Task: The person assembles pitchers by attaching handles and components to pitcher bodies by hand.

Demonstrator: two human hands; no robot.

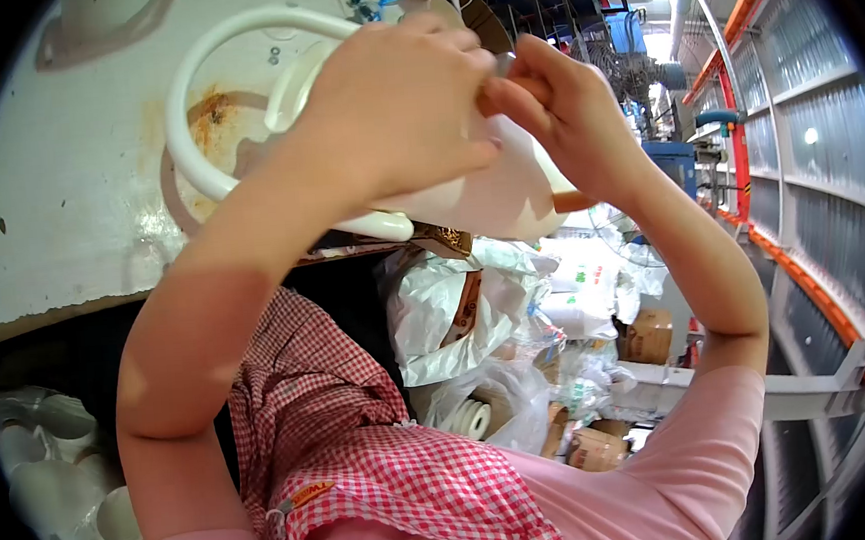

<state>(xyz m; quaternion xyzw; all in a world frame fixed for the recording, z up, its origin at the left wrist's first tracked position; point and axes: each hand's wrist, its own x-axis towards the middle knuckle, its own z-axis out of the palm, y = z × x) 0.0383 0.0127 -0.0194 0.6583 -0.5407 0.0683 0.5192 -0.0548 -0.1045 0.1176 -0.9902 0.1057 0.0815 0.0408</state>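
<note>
1. At the edge of a white bench [58,216], your two hands meet, one beside the other, above a smooth white piece [498,200].
2. Your left hand [406,101] arches over the piece, fingers bent and blurred; whether they pinch anything cannot be told.
3. Your right hand [571,105] is curled, thumb bent close to its fingers; what, if anything, sits between them is hidden.
4. A thick white tube [179,117] makes a wide loop over the bench, passing behind your left forearm, its rounded end near the white piece.
5. A rusty stain [211,120] marks the bench inside that loop.
6. Below the hands, plastic bags [436,315] crowd together, with a white spool [470,418] and a cardboard box [597,447] near them.
7. You wear a red checked apron [397,473] over a pink shirt [657,465].
</note>
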